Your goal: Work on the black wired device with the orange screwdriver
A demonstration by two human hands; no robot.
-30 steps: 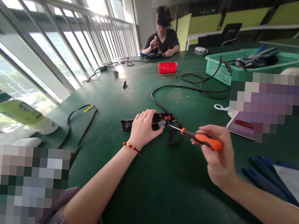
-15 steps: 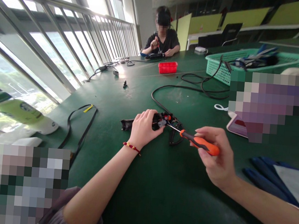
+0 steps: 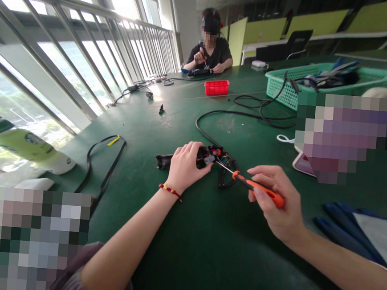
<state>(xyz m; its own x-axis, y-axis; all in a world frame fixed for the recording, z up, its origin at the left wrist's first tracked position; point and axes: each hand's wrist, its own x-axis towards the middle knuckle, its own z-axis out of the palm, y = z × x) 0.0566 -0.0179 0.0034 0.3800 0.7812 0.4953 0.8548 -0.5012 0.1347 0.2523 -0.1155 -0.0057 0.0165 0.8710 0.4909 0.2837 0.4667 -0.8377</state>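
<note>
My left hand [image 3: 185, 164] is wrapped over a black corded device [image 3: 164, 161] that lies on the green table, its casing opened at the right end. Inside that end show a red part, a grey part and thin wires. My right hand [image 3: 281, 201] grips a screwdriver [image 3: 260, 188] with an orange and black handle. Its metal shaft points left and its tip is at the exposed inside of the device, close to my left thumb; whether it touches a screw I cannot make out. A black cable [image 3: 200, 118] runs from the device across the table.
A red plastic box [image 3: 216, 88] and a green basket [image 3: 281, 90] with tools or cloth stand farther back. Left are a black strap [image 3: 109, 169] and a bottle [image 3: 29, 145]; right, blue and grey gloves [image 3: 350, 233]. A co-worker [image 3: 212, 48] sits opposite, holding a screwdriver.
The screwdriver handle has turned in my right hand, and my fingers have shifted around it. My left hand and the device have stayed in place.
</note>
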